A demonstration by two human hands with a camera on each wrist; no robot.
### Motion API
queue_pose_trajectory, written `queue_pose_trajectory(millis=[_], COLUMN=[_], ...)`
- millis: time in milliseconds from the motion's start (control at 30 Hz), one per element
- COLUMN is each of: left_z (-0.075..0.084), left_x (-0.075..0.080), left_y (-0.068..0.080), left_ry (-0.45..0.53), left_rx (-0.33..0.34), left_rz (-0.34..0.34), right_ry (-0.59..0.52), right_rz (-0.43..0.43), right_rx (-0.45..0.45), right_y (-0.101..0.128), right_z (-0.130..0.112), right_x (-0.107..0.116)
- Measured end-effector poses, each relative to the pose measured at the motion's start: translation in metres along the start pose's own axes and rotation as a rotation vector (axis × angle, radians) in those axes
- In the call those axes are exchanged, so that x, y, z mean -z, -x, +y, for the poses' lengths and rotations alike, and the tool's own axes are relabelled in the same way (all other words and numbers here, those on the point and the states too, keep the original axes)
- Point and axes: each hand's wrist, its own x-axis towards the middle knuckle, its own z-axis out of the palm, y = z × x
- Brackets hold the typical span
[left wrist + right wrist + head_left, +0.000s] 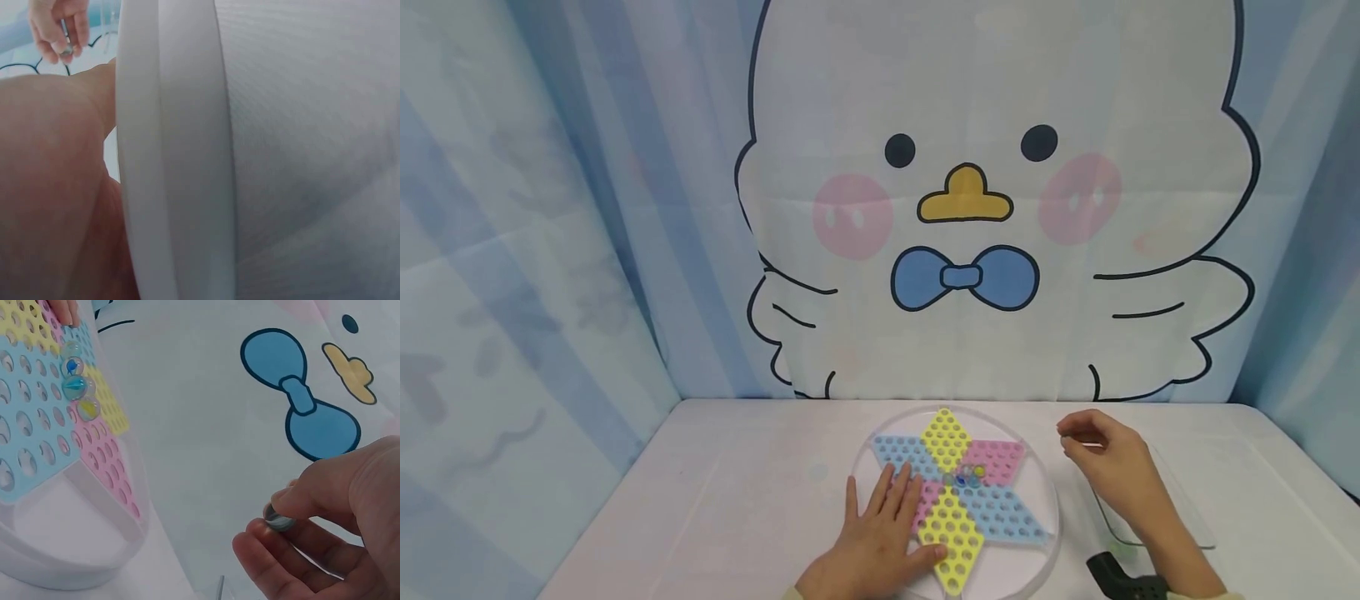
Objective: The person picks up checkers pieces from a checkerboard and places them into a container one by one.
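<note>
A round white Chinese checkers board (pixel 1036 505) bears a star of yellow, pink and blue perforated sections. My left hand (pixel 880 533) rests on its near left part, fingers spread, the thumb across the near yellow section (pixel 951 533). To the right of the board, my right hand (pixel 1112 467) is raised above the table. Between thumb and fingertips it pinches a glass marble (pixel 279 520), seen in the right wrist view. Several clear marbles with coloured swirls (pixel 75 387) sit together around the star's centre. In the left wrist view, the board's side hides most of the left hand.
A clear plastic container (pixel 1187 508) stands on the white table (pixel 722 500), behind and beside the right forearm. A black strap device (pixel 1123 579) is at the right wrist. Behind the table hangs a curtain (pixel 962 350) printed with a cartoon bird.
</note>
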Motion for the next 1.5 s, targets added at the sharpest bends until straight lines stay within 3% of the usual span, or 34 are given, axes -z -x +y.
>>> queue_pose_trajectory(millis=[733,1033,1500], left_z=[0.0,0.0,0.001], left_x=[-0.001,-0.001,0.001], left_y=[0.001,0.0,0.0], left_ry=[0.009,0.006,0.006], left_rx=[-0.012,-0.008,0.01], left_rz=[0.01,0.011,-0.007], right_ry=[0.071,0.067,0.058], right_rz=[-0.073,-0.067,-0.135], right_rx=[-0.1,-0.143,-0.25], right_y=[-0.003,-0.002,-0.007], right_z=[0.02,0.024,0.035], right_x=[0.009,0.012,0.014])
